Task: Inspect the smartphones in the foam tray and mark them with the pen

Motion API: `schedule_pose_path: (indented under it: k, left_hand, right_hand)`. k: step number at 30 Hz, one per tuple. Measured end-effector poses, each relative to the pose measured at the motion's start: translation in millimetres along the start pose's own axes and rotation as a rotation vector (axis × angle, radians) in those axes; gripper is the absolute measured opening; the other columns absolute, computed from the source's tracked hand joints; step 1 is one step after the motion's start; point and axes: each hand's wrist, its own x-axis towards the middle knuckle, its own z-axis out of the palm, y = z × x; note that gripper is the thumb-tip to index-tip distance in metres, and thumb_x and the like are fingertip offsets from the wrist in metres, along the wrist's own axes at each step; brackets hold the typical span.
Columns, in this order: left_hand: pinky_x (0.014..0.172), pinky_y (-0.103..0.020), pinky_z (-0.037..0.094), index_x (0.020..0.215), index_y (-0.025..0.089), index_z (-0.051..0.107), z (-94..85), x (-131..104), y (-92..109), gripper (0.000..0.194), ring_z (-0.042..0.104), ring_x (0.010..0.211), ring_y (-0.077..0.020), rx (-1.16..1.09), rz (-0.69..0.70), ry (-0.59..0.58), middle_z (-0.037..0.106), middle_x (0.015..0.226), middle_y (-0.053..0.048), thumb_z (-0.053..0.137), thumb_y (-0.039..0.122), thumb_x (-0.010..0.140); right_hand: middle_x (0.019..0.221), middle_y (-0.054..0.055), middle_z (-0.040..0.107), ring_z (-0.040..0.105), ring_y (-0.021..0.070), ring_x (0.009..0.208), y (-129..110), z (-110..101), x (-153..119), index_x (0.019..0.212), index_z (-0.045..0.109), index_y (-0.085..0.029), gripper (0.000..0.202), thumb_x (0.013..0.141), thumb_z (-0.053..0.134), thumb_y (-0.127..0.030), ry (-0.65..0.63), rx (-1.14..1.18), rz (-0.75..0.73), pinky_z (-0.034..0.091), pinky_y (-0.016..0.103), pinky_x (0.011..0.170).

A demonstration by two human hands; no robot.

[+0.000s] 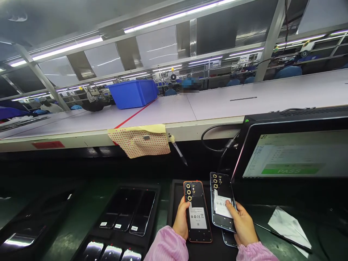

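Above a black tray (pixel 178 186), my left hand (pixel 181 220) is closed round the left edge of an orange-framed phone (pixel 200 232), its inner back with camera rings and a white label facing up. My right hand (pixel 245 225) grips the right side of a blue-framed phone (pixel 221 222), thumb on its label, and this phone is tilted. Beneath it, partly hidden, lies another blue-edged phone (pixel 228 238). The two held phones are close side by side.
Left of me a second black tray (pixel 156 195) holds several dark phones (pixel 144 212). At right stand a monitor (pixel 293 152) showing PASS, a white cloth (pixel 289 226) and a thin black tool (pixel 285 237). A pen (pixel 178 148), sticker sheet (pixel 141 141) and blue bin (pixel 133 94) are ahead.
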Motion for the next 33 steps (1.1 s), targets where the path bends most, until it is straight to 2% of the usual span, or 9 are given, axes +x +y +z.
schedule_pose_path:
  k: [4, 9, 12, 16, 27, 33]
  left_hand:
    - [0.072, -0.029, 0.042, 0.102, 0.02, 0.054, -0.5, -0.2, -0.1, 0.034, 0.061, 0.079, -0.0182, 0.045, 0.0, 0.028, 0.065, 0.081, -0.001, 0.051, 0.018, 0.068]
    - [0.065, -0.028, 0.043, 0.106, 0.021, 0.05, -1.6, 0.2, 0.7, 0.053, 0.061, 0.068, -0.0168, 0.117, -0.031, 0.092, 0.064, 0.077, 0.0, 0.049, 0.007, 0.055]
    - [0.061, -0.028, 0.043, 0.105, 0.021, 0.051, -2.8, 2.0, 0.4, 0.057, 0.059, 0.061, -0.0149, 0.142, -0.026, 0.108, 0.063, 0.077, 0.0, 0.048, 0.005, 0.051]
    - [0.06, -0.028, 0.044, 0.101, 0.02, 0.051, -3.6, 4.1, -0.7, 0.054, 0.058, 0.057, -0.0142, 0.154, -0.03, 0.124, 0.063, 0.077, 0.0, 0.047, 0.005, 0.05]
    - [0.064, -0.027, 0.043, 0.103, 0.02, 0.05, -0.9, 2.1, 2.9, 0.05, 0.061, 0.066, -0.0153, 0.082, -0.037, 0.128, 0.063, 0.073, 0.001, 0.046, 0.007, 0.056]
    - [0.066, -0.026, 0.042, 0.09, 0.018, 0.056, -2.6, 2.0, 2.5, 0.031, 0.06, 0.067, -0.0149, 0.03, -0.03, 0.087, 0.062, 0.068, 0.002, 0.048, 0.01, 0.061]
  right_hand:
    - [0.058, -0.001, 0.068, 0.067, 0.0254, 0.071, 0.4, 0.2, -0.2, 0.087, 0.056, -0.017, 0.052, 0.045, 0.079, -0.038, 0.011, 0.003, 0.0, 0.055, 0.031, 0.058]
    - [0.058, -0.001, 0.068, 0.067, 0.0264, 0.071, -0.4, 0.6, -0.8, 0.088, 0.056, -0.017, 0.053, 0.045, 0.079, -0.038, 0.008, 0.009, 0.016, 0.055, 0.032, 0.058]
    - [0.058, -0.001, 0.068, 0.067, 0.0265, 0.071, -0.5, 0.8, -0.8, 0.087, 0.057, -0.018, 0.052, 0.045, 0.079, -0.038, 0.011, 0.01, 0.018, 0.055, 0.032, 0.058]
    - [0.056, -0.001, 0.067, 0.067, 0.0267, 0.071, -0.8, 1.1, -0.4, 0.086, 0.057, -0.018, 0.051, 0.045, 0.079, -0.038, 0.014, 0.014, 0.018, 0.055, 0.032, 0.058]
    - [0.054, -0.002, 0.067, 0.067, 0.0259, 0.068, -2.0, 3.3, -0.6, 0.086, 0.056, -0.017, 0.054, 0.043, 0.08, -0.039, 0.028, 0.036, 0.024, 0.055, 0.03, 0.055]
    - [0.054, -0.003, 0.066, 0.067, 0.0239, 0.067, -2.2, 2.3, -1.6, 0.088, 0.056, -0.017, 0.054, 0.044, 0.079, -0.038, 0.036, 0.039, 0.023, 0.054, 0.028, 0.055]
